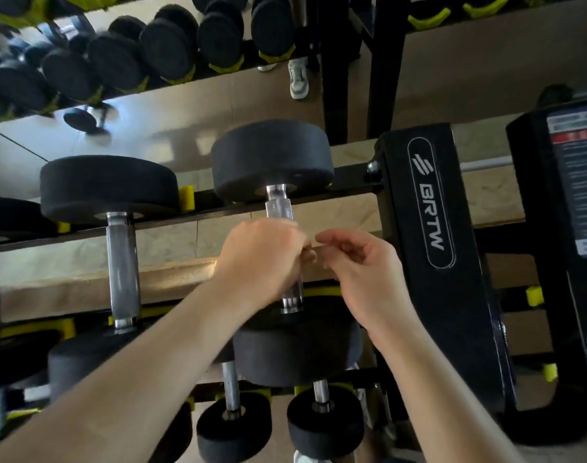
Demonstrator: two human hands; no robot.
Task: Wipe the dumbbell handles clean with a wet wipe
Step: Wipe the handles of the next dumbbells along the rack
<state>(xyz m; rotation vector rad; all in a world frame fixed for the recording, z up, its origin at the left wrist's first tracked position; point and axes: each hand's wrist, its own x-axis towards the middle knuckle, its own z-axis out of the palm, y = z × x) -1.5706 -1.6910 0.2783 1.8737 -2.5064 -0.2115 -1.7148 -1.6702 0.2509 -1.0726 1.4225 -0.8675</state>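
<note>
A black-ended dumbbell (272, 158) lies on the rack, with its knurled steel handle (278, 208) running toward me. My left hand (262, 259) grips the middle of that handle, fingers curled round it. My right hand (362, 275) hovers just right of the handle. Its thumb and forefinger are close together beside my left fingertips, and I cannot tell whether they pinch anything. No wet wipe is plainly visible; it may be hidden under my left hand. A second dumbbell (108, 188) with a bare handle (122, 269) lies to the left.
The black rack upright (432, 208) marked BRTW stands right of my hands. Smaller dumbbells (323, 426) sit on the lower tier. A mirror behind reflects a row of dumbbells (165, 45) and a shoe (298, 78). A black machine with a label (575, 182) is at the far right.
</note>
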